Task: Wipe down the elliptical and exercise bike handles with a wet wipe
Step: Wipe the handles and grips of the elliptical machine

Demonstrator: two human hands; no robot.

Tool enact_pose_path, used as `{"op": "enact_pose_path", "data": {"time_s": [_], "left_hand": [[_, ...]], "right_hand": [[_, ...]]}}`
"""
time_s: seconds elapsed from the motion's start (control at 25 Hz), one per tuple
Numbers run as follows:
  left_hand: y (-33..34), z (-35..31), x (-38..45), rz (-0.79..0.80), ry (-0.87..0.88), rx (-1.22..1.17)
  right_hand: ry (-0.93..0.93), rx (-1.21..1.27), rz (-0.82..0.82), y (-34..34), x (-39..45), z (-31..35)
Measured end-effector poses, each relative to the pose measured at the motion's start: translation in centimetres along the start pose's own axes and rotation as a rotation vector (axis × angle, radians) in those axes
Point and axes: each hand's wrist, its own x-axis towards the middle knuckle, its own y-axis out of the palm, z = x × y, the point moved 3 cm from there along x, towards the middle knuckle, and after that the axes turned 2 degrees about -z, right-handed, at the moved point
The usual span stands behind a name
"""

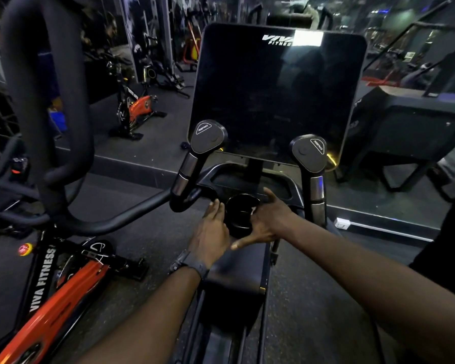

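I face an elliptical with a dark console screen (276, 93). Below it rise two short grips topped with resistance pads, the left grip (195, 153) and the right grip (313, 166). Between them sits a black round cup holder (241, 215). My left hand (210, 232), with a watch on its wrist, lies with straight fingers against the holder's left side. My right hand (265, 224) spans its right side, thumb spread low and fingers stretched up. A tiny white speck shows at the right palm; I cannot tell if it is a wipe.
A thick black looped swing handle (47, 106) rises at the left. An orange and black exercise bike (63, 282) lies at lower left. A mirror wall ahead reflects another orange bike (139, 106). Dark machines stand at the right (410, 119). The floor is dark rubber.
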Motion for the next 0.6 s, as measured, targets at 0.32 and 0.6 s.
{"op": "enact_pose_path", "data": {"time_s": [0.32, 0.6], "left_hand": [[-1.4, 1.8, -0.3, 0.119, 0.098, 0.058], [-1.9, 1.2, 0.5, 0.088, 0.142, 0.059]], "right_hand": [[0.053, 1.054, 0.117, -3.0, 0.8, 1.9], [0.373, 3.207, -0.373, -2.0, 6.6, 0.7]]}}
